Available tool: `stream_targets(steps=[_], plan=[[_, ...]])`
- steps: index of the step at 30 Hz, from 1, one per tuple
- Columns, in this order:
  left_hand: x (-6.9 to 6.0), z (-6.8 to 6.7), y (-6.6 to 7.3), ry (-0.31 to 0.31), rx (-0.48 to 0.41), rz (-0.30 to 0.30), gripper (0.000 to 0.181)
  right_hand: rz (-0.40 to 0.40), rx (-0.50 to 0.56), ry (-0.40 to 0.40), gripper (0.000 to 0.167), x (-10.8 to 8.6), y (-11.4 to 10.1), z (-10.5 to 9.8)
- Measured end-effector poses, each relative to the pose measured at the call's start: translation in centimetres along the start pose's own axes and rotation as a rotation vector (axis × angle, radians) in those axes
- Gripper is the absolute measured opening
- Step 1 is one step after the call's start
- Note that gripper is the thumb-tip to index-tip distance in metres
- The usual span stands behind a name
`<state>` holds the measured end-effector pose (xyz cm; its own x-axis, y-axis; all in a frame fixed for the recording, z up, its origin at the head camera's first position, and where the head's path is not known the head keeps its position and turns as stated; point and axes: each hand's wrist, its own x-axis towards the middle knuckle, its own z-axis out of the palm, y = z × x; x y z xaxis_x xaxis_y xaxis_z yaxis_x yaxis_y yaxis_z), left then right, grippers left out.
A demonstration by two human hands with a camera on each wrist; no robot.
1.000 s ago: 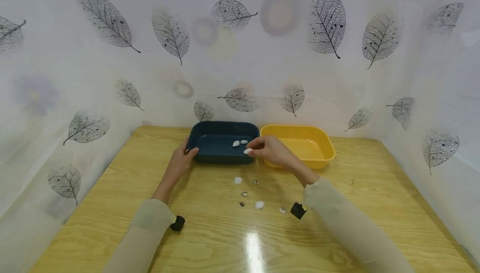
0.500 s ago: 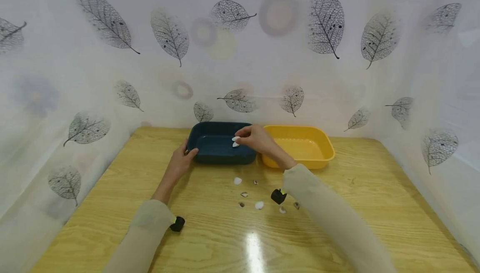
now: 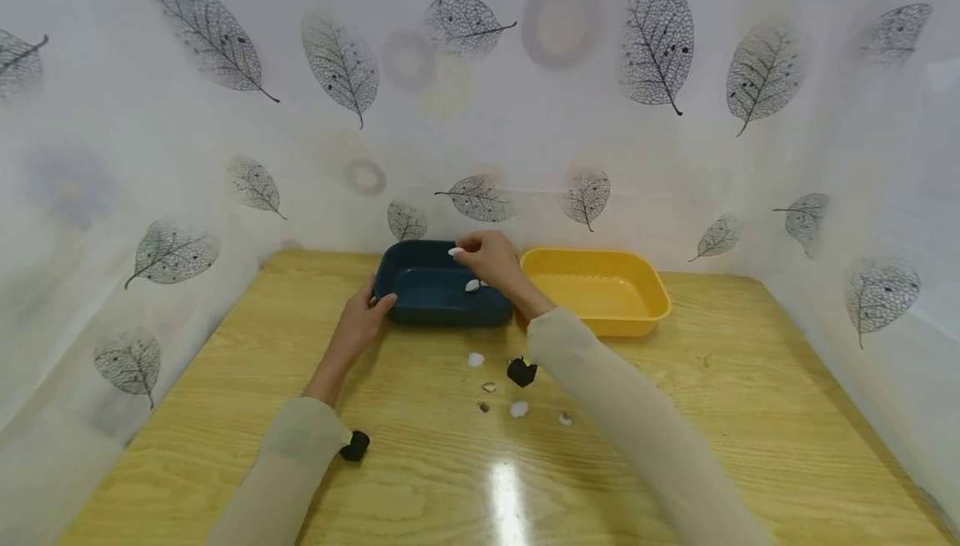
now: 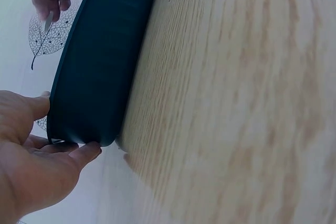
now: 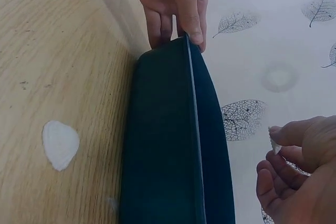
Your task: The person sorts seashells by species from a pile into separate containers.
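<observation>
My left hand [image 3: 360,318] grips the left end of a dark teal basin [image 3: 450,315], thumb at the rim and fingers round the outside, as the left wrist view also shows. Above the basin's back rim, my right hand [image 3: 491,258] pinches a small white seashell [image 3: 455,252] between thumb and fingertips. The right wrist view shows that shell [image 5: 274,140] held edge-on, clear of the basin. Inside the basin lies a white shell [image 3: 472,286], with another partly hidden by the right hand. Several shells are scattered on the table in front, among them a white one [image 3: 519,409].
A yellow basin [image 3: 615,328] stands right beside the teal one. The wooden table [image 3: 405,479] ends at a leaf-printed curtain [image 3: 337,196] behind and at both sides. Black cameras [image 3: 522,372] hang at both wrists.
My right hand has carried the pinched shell leftward and up, from the teal basin's front right to above its back rim. The left hand has stayed on the basin's left end.
</observation>
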<state>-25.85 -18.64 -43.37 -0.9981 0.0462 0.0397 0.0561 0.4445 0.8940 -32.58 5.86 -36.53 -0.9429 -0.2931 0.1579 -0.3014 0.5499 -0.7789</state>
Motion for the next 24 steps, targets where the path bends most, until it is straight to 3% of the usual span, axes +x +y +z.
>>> stream_targets(steps=[7,13,18,24], plan=[[-0.1,0.0,0.0,-0.002,-0.026,-0.003,0.069,-0.029,-0.019,0.047,0.034,1.0,0.4,1.2],[-0.1,0.1,0.1,-0.011,-0.019,-0.006,0.070,-0.033,-0.054,-0.001,0.030,0.4,0.9,1.1],[-0.2,0.1,0.1,-0.010,-0.012,-0.013,0.070,-0.077,-0.061,-0.045,0.028,-1.3,1.1,0.4],[-0.3,-0.1,0.1,-0.009,-0.004,-0.011,0.071,-0.135,0.038,-0.120,0.024,-4.9,1.0,-1.0]])
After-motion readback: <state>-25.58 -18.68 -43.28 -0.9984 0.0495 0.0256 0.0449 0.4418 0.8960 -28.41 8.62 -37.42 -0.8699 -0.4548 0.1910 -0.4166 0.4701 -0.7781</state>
